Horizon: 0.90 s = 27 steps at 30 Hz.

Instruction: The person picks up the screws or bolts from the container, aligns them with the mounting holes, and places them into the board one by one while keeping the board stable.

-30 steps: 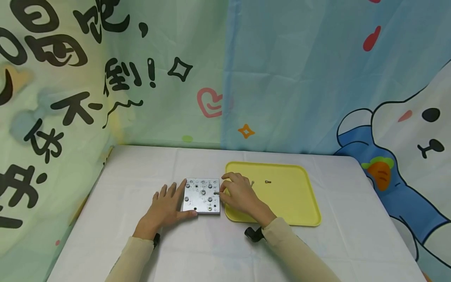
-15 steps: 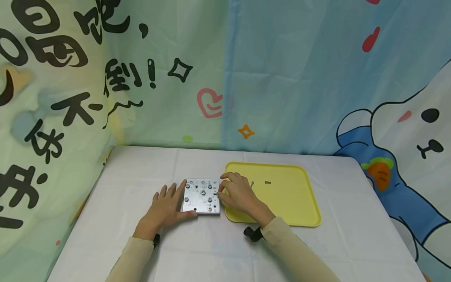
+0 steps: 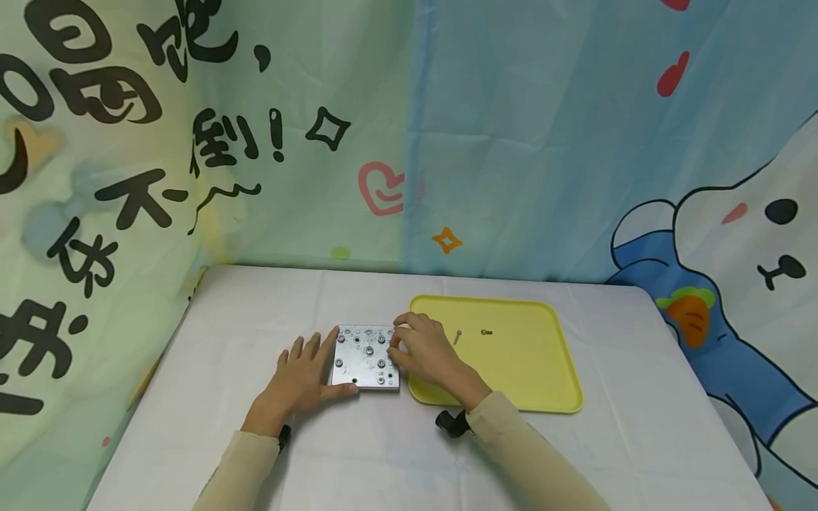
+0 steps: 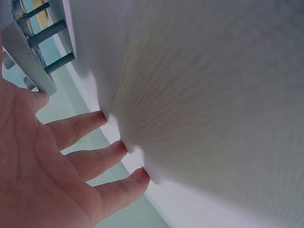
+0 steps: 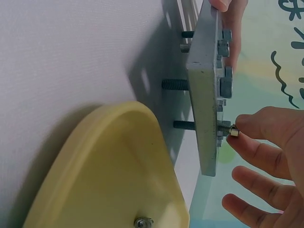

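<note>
A silver metal plate (image 3: 358,355) with several bolts (image 3: 369,350) set in it sits on the white table; their threaded shanks stick out beneath it. My left hand (image 3: 297,376) steadies the plate's left side, fingers spread and mostly straight. Thumb and index finger touch the plate's edges, while the other fingertips press on the cloth in the left wrist view. Over the plate's right edge, my right hand (image 3: 428,355) pinches a small brass-coloured screw (image 5: 234,131) by its head between thumb and index finger. That screw's shank stands at the plate's face; its lower end is hidden.
Right of the plate lies a yellow tray (image 3: 524,376). Two loose screws rest on it, one screw (image 3: 487,332) near its far side and another screw (image 3: 457,337) beside my right hand. A printed curtain (image 3: 511,177) hangs behind the table.
My right hand has shifted slightly left over the plate with the screw, whose visible part is now covered in the head view. The left hand and plate stay in place.
</note>
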Each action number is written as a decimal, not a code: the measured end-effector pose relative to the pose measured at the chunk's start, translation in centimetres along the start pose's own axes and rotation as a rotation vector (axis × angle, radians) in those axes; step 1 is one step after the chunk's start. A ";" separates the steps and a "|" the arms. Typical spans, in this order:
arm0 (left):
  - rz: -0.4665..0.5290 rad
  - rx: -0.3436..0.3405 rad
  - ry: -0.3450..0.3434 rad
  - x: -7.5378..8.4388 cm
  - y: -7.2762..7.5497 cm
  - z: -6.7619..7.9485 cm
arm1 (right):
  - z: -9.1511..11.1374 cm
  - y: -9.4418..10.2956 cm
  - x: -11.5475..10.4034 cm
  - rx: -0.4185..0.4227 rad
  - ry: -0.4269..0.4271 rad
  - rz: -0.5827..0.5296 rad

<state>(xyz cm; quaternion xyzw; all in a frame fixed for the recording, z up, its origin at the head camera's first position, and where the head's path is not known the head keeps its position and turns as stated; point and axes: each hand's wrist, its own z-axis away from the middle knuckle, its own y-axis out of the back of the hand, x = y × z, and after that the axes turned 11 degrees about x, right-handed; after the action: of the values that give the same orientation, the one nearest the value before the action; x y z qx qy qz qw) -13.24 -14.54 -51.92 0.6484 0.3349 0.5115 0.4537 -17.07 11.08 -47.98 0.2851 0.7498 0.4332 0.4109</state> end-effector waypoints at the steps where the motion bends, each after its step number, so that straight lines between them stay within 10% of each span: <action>1: 0.001 0.000 0.000 0.0 0.0 0.0 | 0.0 -0.1 0.0 -0.003 -0.003 0.000; 27: 0.005 0.003 0.000 0.1 0.1 0.2 | 1.0 2.2 4.6 0.074 -0.028 0.055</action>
<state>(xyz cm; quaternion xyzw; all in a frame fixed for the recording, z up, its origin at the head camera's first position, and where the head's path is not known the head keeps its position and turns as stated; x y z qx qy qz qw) -13.06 -14.52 -51.80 0.6498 0.3340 0.5122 0.4515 -18.30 16.09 -48.02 0.3264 0.7515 0.4123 0.3985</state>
